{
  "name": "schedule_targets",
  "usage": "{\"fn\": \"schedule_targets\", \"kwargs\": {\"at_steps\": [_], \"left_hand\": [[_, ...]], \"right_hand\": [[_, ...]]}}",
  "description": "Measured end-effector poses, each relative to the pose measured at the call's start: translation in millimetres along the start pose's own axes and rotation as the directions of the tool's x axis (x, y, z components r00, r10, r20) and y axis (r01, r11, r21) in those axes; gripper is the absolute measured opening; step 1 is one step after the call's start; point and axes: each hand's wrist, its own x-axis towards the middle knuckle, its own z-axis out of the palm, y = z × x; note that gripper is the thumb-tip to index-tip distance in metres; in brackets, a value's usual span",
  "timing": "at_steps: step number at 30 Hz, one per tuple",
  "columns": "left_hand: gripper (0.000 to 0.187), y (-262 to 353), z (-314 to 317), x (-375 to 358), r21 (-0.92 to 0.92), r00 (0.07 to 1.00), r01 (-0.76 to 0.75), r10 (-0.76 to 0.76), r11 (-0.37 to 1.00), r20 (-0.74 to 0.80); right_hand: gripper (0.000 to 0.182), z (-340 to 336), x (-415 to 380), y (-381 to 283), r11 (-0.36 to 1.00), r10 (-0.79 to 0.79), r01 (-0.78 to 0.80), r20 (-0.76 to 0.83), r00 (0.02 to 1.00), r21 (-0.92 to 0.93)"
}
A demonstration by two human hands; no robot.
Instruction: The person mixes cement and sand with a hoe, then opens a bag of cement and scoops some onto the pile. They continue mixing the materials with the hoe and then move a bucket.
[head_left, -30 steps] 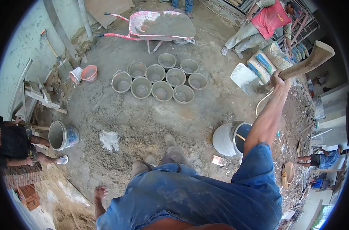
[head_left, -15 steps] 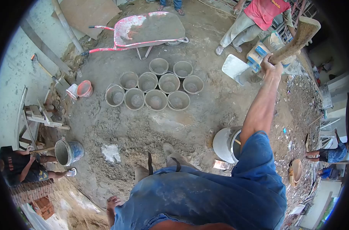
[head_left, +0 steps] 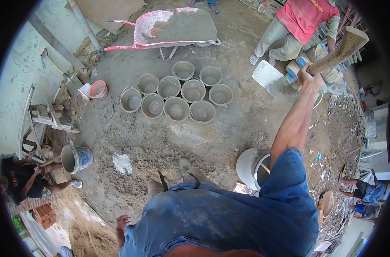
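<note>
My right arm stretches out ahead and to the right. That hand (head_left: 309, 78) is wrapped round the near end of a thick wooden handle (head_left: 338, 52), which slants up and flares at its far end. My left hand (head_left: 123, 223) hangs low beside my blue shirt, empty, with fingers loosely apart and a little curled. Several grey buckets (head_left: 176, 109) stand grouped on the wet ground in front of me. A large pale drum (head_left: 247, 168), with a stick (head_left: 265, 168) leaning in it, is below my right arm.
A pink-edged wheelbarrow (head_left: 184, 28) holding grey mix stands beyond the buckets. A person in a red shirt (head_left: 306, 19) stands ahead right by a flat shovel blade (head_left: 267, 77). At left, a seated person (head_left: 21, 180) holds a stick near a bucket (head_left: 77, 159). A red pail (head_left: 99, 89) stands near the wall.
The view has shifted slightly, moving the wheelbarrow and buckets up and right in it. My right hand keeps its hold on the wooden handle. The person in red has stepped closer.
</note>
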Motion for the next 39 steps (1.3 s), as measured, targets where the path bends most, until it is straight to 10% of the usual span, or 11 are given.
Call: {"fn": "schedule_targets", "kwargs": {"at_steps": [1, 10, 13, 24, 26, 30, 36, 38, 39], "left_hand": [[0.021, -3, 7, -5, 0.257, 0.985, -0.084, 0.119, 0.963, -0.124], [0.024, -8, 41, -35, 0.521, 0.982, 0.001, 0.097, 0.854, -0.16], [0.028, -21, -35, 5, 0.288, 0.969, 0.224, -0.182, 0.931, -0.166], [0.029, -17, 51, -65, 0.628, 0.932, 0.214, 0.036, 0.748, -0.36], [0.03, -17, 55, -73, 0.61, 0.921, 0.244, 0.018, 0.754, -0.39], [0.033, -23, 62, -86, 0.582, 0.899, 0.254, 0.033, 0.773, -0.436], [0.034, -45, 53, -76, 0.645, 0.93, 0.216, 0.048, 0.733, -0.365], [0.034, -48, 50, -68, 0.669, 0.944, 0.212, 0.029, 0.712, -0.33], [0.035, -47, 48, -65, 0.691, 0.953, 0.202, 0.024, 0.694, -0.302]], "right_hand": [[0.021, 1, 1, 0, 1.0, 0.0, 0.001, 0.009, 1.0, -0.016], [0.014, -2, 33, -9, 1.0, 0.012, -0.012, 0.009, 1.0, 0.023], [0.003, 1, 30, -14, 0.97, 0.221, -0.194, -0.199, 0.955, 0.146], [0.047, -5, 10, 4, 0.901, 0.278, -0.043, -0.496, 0.823, 0.433], [0.023, -11, 39, -7, 0.928, 0.286, -0.182, -0.307, 0.908, 0.326], [0.034, -9, 119, -47, 0.993, 0.012, -0.029, 0.145, 0.989, 0.118], [0.053, -16, 62, -22, 0.961, 0.029, 0.053, 0.293, 0.956, -0.271], [0.048, -56, 34, -4, 0.666, 0.156, 0.32, 0.546, 0.823, -0.673], [0.044, -78, 20, 7, 0.72, 0.226, 0.127, 0.404, 0.887, -0.682]]}}
